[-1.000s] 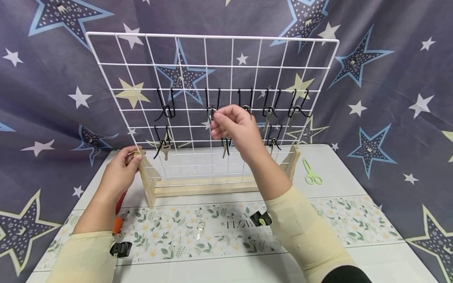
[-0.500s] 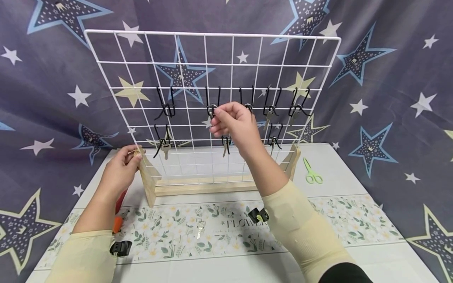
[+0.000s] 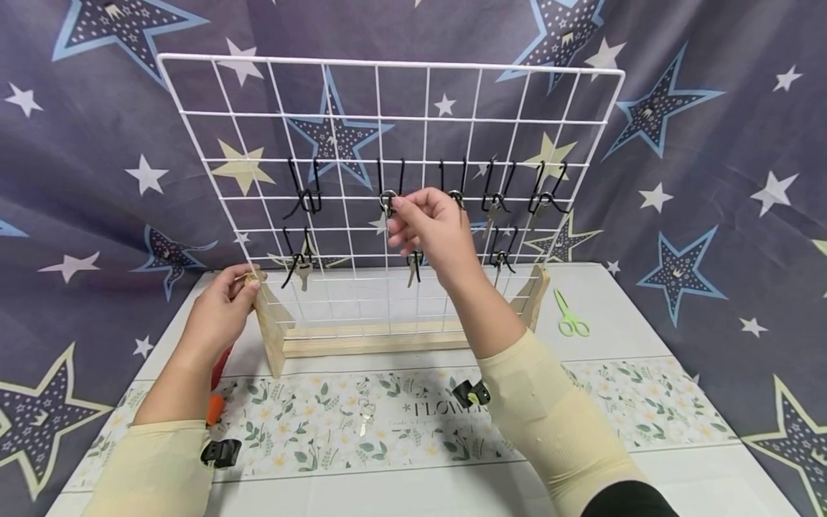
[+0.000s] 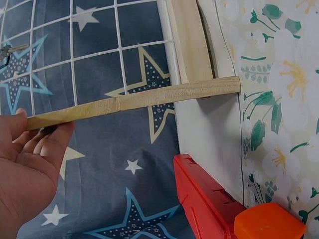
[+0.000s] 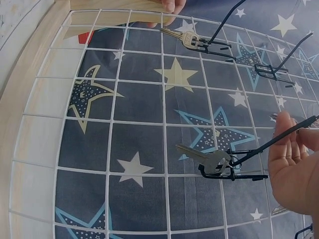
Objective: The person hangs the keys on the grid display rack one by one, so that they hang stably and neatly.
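In the head view, my right hand [image 3: 439,233] pinches a key, with its metal ring [image 3: 387,199] at a black hook in the upper row. The fingers mostly hide this key. The hook hangs on a white wire grid [image 3: 400,116] standing upright in a wooden base. My left hand [image 3: 220,309] grips the top of the base's left wooden support [image 3: 268,330], thumb on one face and fingers on the other. Other keys hang from hooks nearby, such as a key [image 5: 202,157] below the right hand in the right wrist view. The upper-left hook [image 3: 304,197] shows no key.
Another key [image 3: 366,416] lies on the flower-printed strip of the table in front of the grid. Green scissors [image 3: 570,316] lie right of the base. Behind the left forearm are a red item [image 4: 204,199] and an orange item [image 4: 269,224]. A star-patterned curtain [image 3: 711,179] hangs behind.
My right hand stays at the same hook and has shifted only slightly. The metal ring shows more plainly against the hook than a second ago. The left hand has kept its hold.
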`<control>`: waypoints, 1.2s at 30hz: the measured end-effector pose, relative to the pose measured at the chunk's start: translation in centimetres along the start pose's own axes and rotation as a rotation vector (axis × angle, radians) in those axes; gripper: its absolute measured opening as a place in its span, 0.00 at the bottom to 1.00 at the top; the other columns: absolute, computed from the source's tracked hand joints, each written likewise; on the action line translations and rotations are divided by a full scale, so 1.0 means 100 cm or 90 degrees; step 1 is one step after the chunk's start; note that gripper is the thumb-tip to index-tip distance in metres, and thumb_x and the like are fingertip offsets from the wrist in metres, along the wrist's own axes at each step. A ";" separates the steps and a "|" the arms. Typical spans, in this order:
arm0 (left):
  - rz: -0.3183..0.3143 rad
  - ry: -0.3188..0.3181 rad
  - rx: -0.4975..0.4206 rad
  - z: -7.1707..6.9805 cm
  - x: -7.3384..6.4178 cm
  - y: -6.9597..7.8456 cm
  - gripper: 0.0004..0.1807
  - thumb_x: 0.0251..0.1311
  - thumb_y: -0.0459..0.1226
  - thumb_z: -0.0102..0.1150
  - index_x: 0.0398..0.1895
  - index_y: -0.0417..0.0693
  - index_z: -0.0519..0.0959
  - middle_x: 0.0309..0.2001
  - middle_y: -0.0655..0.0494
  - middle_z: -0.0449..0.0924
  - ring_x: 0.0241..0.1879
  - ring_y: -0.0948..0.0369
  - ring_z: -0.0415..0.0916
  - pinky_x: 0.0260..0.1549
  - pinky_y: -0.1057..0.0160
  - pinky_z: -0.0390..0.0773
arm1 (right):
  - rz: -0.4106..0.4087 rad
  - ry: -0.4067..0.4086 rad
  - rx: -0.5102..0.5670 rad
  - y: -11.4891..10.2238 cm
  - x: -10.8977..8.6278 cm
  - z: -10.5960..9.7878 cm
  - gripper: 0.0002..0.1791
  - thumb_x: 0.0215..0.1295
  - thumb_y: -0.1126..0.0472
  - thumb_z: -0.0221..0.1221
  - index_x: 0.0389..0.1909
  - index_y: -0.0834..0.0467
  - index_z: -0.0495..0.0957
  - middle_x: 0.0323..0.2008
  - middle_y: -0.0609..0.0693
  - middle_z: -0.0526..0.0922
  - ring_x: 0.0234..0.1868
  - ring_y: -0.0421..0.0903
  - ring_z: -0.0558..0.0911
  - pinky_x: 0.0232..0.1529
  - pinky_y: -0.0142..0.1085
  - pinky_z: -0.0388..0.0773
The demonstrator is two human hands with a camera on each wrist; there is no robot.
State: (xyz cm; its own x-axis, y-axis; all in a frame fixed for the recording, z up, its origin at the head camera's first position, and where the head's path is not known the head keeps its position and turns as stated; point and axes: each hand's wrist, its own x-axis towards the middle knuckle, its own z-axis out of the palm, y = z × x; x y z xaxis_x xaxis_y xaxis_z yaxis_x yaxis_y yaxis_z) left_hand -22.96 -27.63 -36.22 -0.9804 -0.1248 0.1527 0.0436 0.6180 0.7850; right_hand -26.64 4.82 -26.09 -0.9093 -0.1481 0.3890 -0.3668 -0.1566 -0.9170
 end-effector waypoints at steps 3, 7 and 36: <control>0.002 0.001 0.002 0.000 0.001 0.000 0.29 0.76 0.51 0.40 0.72 0.46 0.61 0.67 0.45 0.71 0.64 0.48 0.70 0.60 0.49 0.76 | 0.000 -0.002 0.002 0.001 0.000 -0.001 0.08 0.68 0.59 0.61 0.35 0.61 0.76 0.24 0.55 0.82 0.20 0.46 0.82 0.16 0.35 0.81; 0.004 0.003 0.002 0.001 0.001 0.000 0.28 0.76 0.51 0.40 0.72 0.46 0.62 0.67 0.45 0.71 0.64 0.48 0.71 0.59 0.51 0.76 | 0.001 -0.004 -0.017 0.003 -0.002 -0.003 0.09 0.68 0.59 0.61 0.35 0.61 0.77 0.22 0.54 0.81 0.18 0.46 0.81 0.13 0.33 0.77; 0.001 -0.001 -0.003 0.001 0.002 -0.002 0.29 0.76 0.52 0.39 0.72 0.46 0.61 0.68 0.45 0.70 0.65 0.48 0.70 0.60 0.49 0.76 | -0.154 -0.147 -0.106 -0.011 -0.063 -0.011 0.05 0.70 0.64 0.58 0.36 0.62 0.76 0.26 0.57 0.81 0.25 0.53 0.80 0.25 0.43 0.85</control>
State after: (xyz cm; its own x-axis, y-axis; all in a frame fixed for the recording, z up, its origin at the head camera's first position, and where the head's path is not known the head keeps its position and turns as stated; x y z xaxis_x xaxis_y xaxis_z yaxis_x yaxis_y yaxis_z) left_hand -23.15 -27.70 -36.47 -0.9805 -0.1224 0.1538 0.0468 0.6148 0.7873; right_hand -20.69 7.05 -27.61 -0.7308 -0.3455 0.5888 -0.6105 -0.0553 -0.7901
